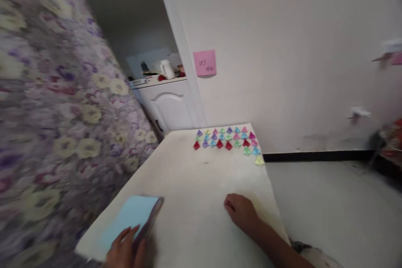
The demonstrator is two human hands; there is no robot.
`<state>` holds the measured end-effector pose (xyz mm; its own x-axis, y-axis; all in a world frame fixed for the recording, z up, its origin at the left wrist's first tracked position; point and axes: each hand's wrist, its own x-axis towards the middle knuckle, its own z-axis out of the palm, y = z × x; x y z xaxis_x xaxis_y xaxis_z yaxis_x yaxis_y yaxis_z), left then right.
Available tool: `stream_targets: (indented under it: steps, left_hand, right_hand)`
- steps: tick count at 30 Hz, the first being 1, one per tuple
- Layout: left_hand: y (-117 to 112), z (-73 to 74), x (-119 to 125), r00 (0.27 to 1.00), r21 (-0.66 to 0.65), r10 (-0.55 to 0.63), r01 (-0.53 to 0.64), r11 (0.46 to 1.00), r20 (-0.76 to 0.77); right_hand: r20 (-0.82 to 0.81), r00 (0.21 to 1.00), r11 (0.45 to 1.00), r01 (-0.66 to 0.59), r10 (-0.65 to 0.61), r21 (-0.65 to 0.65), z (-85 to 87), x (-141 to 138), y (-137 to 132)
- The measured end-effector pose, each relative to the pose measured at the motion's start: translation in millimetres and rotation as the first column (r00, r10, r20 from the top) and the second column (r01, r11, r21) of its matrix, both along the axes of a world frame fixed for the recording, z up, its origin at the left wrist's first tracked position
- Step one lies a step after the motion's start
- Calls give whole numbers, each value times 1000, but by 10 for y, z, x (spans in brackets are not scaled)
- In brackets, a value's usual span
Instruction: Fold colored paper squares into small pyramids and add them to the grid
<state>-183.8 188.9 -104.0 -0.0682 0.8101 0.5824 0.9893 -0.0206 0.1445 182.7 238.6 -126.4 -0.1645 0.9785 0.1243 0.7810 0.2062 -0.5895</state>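
A stack of coloured paper with a light blue sheet on top lies at the table's near left. My left hand rests on the near right part of this stack, fingers slightly apart on the blue sheet and thumb by its side edge. The sheet looks unlifted. To the right, my right hand is closed in a loose fist on the white table, with nothing showing in it. Small folded paper pieces in red, purple, blue, green, pink and yellow stand in rows at the far end.
A flowered curtain hangs along the left. Behind the table is a white cabinet with a white jug on its shelf. A pink note is on the wall. Grey floor lies beyond the table's right edge.
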Motion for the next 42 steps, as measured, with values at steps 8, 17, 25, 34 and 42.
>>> stream_targets:
  steps: [8,17,25,34,42]
  left_hand:
    - [-162,7,181,985,-8,138,-138,990,100]
    - [-157,-30,124,970,-75,203,-194,978,137]
    - [-187,27,211,950,-170,276,-251,953,143]
    - [-196,49,234,948,-222,270,-231,947,167]
    - [-190,68,244,942,-228,278,-234,945,188]
  right_hand:
    - [-4,998,997,-62,62,-41,-65,-2,-46]
    - [40,997,993,-60,64,-101,-165,-2,-37]
    - [46,997,988,-60,68,-144,-159,-3,-46]
    - [60,996,985,-50,61,-167,-159,-14,-55]
    - [69,996,985,-46,58,-165,-164,0,-53]
